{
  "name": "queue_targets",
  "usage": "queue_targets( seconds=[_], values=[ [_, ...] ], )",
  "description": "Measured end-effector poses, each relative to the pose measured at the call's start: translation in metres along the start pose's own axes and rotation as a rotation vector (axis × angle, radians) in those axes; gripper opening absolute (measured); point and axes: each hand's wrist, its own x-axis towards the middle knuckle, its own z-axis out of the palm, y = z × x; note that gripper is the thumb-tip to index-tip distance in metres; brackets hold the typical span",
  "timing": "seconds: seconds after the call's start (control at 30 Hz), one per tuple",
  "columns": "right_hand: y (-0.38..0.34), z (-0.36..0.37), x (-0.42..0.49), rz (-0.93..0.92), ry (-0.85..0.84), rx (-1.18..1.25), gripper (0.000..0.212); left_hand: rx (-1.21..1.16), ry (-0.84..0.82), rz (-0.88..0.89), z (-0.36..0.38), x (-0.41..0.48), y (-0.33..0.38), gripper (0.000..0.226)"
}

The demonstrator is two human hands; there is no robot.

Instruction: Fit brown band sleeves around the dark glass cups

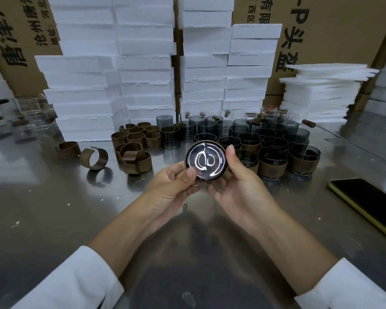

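Dark glass cup [206, 161]: held above the steel table [54, 208], one round end toward the camera; left hand [172, 184] and right hand [239, 181] both curl round its sides; its wall is mostly hidden, so it is hard to tell whether it is banded. Loose brown sleeves [135, 139]: on the table, left of the cup. Sleeved cups [274, 166]: right of it; phone [366, 197] near the right edge.
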Motion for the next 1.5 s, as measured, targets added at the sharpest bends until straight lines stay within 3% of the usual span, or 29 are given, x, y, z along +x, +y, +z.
queue_targets(
  seconds=[0.2,0.37,0.47,0.57,0.73,0.83,0.9,1.0,1.1,1.2,1.33,1.5],
  values=[
    [-0.004,0.004,-0.001,0.074,0.013,0.079,0.038,0.086,-0.045,0.032,-0.003,0.002,0.004,0.069],
    [-0.005,0.004,-0.002,0.095,0.005,0.112,0.041,0.144,0.007,0.034,-0.001,0.001,0.008,0.095],
    [-0.003,0.003,-0.001,0.065,0.056,0.022,0.055,0.143,0.013,0.033,0.004,-0.001,0.012,0.097],
    [-0.001,-0.001,0.000,0.105,0.126,-0.182,0.047,0.134,0.007,0.062,0.006,-0.003,0.018,0.105],
    [-0.002,-0.004,-0.001,0.214,0.093,-0.143,0.050,0.429,0.030,0.127,0.003,-0.005,0.020,0.061],
    [-0.005,-0.005,0.001,0.084,0.105,-0.128,0.047,0.580,0.124,0.098,-0.001,-0.003,0.014,0.061],
    [-0.005,-0.007,0.002,-0.058,0.116,-0.146,0.045,0.537,0.171,0.067,-0.002,-0.003,0.013,0.065],
    [0.000,-0.007,0.002,-0.245,0.116,-0.319,0.037,0.445,0.171,0.039,0.000,-0.002,0.012,0.067],
    [0.006,-0.008,0.002,-0.391,0.055,-0.587,0.044,0.403,0.216,0.057,0.003,-0.002,0.010,0.069],
    [0.008,-0.010,0.005,-0.395,0.044,-0.660,0.042,0.400,0.250,0.071,0.002,-0.003,0.011,0.063],
    [0.013,-0.019,0.009,-0.363,0.205,-0.887,0.048,0.482,0.203,0.031,0.001,-0.003,0.007,0.035],
    [0.015,-0.025,0.006,-0.428,0.308,-1.248,0.050,0.545,0.255,-0.071,-0.002,-0.002,0.005,0.030]
  ],
)
